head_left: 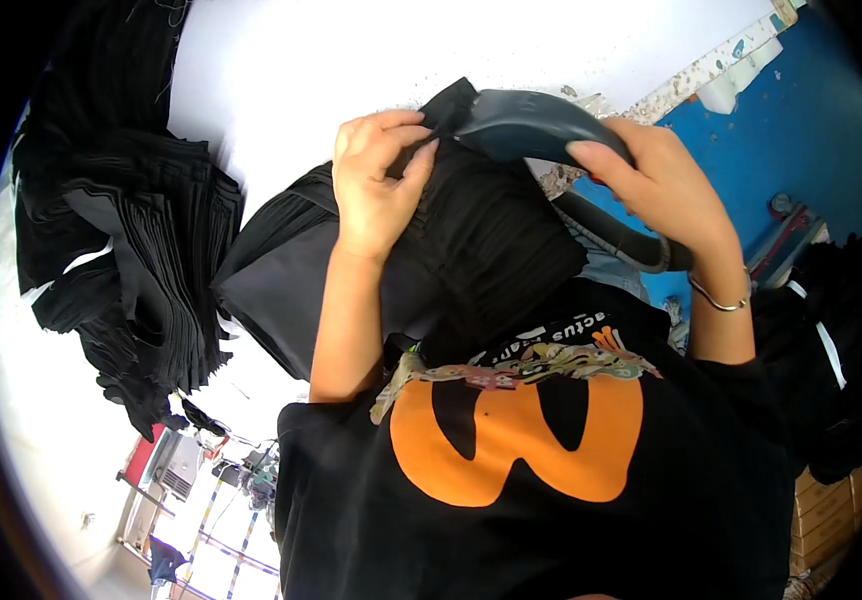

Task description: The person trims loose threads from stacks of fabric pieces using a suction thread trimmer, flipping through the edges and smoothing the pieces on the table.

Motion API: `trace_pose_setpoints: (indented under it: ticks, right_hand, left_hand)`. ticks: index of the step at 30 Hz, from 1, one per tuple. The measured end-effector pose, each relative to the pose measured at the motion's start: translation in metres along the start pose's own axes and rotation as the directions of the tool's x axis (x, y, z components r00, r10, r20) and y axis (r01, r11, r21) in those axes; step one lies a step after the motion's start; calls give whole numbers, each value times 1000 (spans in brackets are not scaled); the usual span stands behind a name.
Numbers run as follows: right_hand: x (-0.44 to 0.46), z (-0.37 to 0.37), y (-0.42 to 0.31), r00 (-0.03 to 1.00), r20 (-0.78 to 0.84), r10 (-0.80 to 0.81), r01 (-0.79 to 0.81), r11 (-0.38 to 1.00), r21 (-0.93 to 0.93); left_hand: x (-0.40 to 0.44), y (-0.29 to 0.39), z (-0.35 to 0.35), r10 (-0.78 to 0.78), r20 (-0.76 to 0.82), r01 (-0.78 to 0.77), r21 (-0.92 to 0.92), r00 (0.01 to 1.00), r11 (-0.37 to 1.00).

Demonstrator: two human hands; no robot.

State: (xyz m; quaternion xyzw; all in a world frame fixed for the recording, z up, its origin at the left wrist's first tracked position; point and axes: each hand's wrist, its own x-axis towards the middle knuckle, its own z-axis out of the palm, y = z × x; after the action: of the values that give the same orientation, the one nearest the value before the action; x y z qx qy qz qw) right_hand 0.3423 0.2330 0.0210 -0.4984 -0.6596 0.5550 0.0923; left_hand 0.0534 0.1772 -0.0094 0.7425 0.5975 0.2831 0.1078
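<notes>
My left hand (379,180) pinches the edge of a black fabric piece (448,104) between thumb and fingers. Beneath it, a thick stack of folded black fabric (496,225) lies across my lap and the table edge. My right hand (666,180) is wrapped around a dark grey handheld tool (536,122) with a smooth, rounded body. The tool's narrow front end meets the fabric close to my left fingertips; whether it touches the cloth cannot be made out. A ribbed grey hose (641,250) runs below my right wrist and seems to belong to the tool.
More stacked black fabric (156,255) lies on the white table (351,50) at left. The table's worn edge (706,70) carries scraps and lint. Dark bundles with white ties (831,350) sit at right by cardboard boxes (821,520), near the blue floor (811,130).
</notes>
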Motion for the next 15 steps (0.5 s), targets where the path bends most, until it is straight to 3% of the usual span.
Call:
trace_pose_setpoints:
  ticks: [2, 3, 4, 5, 6, 8, 10, 11, 12, 14, 15]
  right_hand:
    - [12, 10, -6, 998, -42, -41, 40, 999, -25]
    - [18, 12, -5, 992, -100, -74, 77, 997, 26]
    - [18, 9, -6, 992, -101, -78, 82, 996, 29]
    - [16, 4, -8, 991, -135, -4, 6, 1000, 18]
    - [12, -1, -10, 983, -167, 75, -74, 997, 10]
    - [4, -8, -6, 985, -170, 16, -14, 1000, 14]
    - [2, -11, 0, 1000, -9, 22, -23, 999, -27]
    - [11, 2, 11, 981, -84, -178, 163, 974, -160]
    - [20, 7, 8, 977, -70, -202, 188, 969, -163]
    - [32, 10, 1, 997, -73, -38, 40, 999, 22]
    - [30, 4, 0, 996, -75, -38, 41, 999, 29]
  left_hand:
    - [-3, -6, -3, -3, 32, 5, -42, 999, 999]
    - [-2, -6, -7, -189, 127, 216, -265, 974, 940]
    - [0, -4, -10, -337, 257, 421, -446, 906, 790]
    - [6, 1, -8, -586, 278, 645, -426, 761, 634]
    - [11, 4, -5, -589, 281, 649, -420, 758, 634]
    - [18, 4, 4, -478, 191, 496, -58, 858, 867]
    - [19, 5, 8, -443, 263, 473, -65, 857, 878]
    - [16, 5, 11, -418, 209, 445, -104, 884, 889]
    - [15, 6, 13, -391, 155, 412, -139, 907, 901]
    - [11, 10, 12, -425, 147, 443, -125, 893, 888]
    - [10, 10, 12, -431, 124, 447, -165, 894, 880]
